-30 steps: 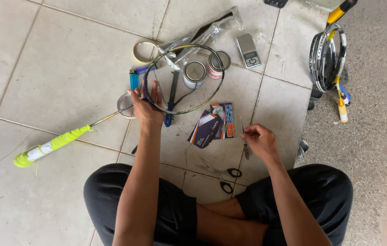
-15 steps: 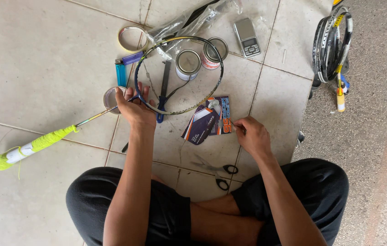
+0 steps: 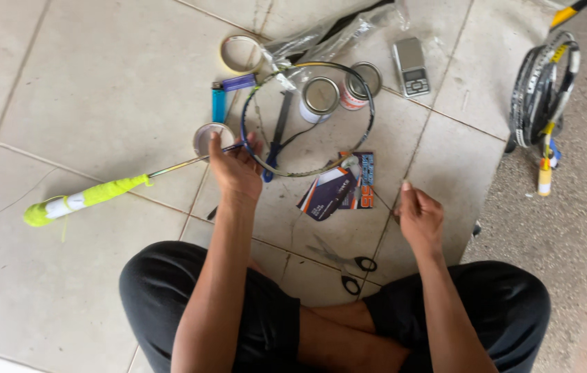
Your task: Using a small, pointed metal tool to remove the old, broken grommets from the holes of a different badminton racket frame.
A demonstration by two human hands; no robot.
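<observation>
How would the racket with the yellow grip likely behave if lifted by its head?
The racket would probably feel light: thin shaft, open frame. The left hand grips near the throat, so the long handle may swing or droop. With few strings showing, the frame might flex somewhat.

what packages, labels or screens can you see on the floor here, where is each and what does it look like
Card package: on the tile between the hands, flat, dark blue, white and orange.
Pocket scale: top centre, grey slab with a small screen.
Two tins: inside the racket frame, round, pale labels.
Clear plastic sleeve: top, crumpled.
</observation>
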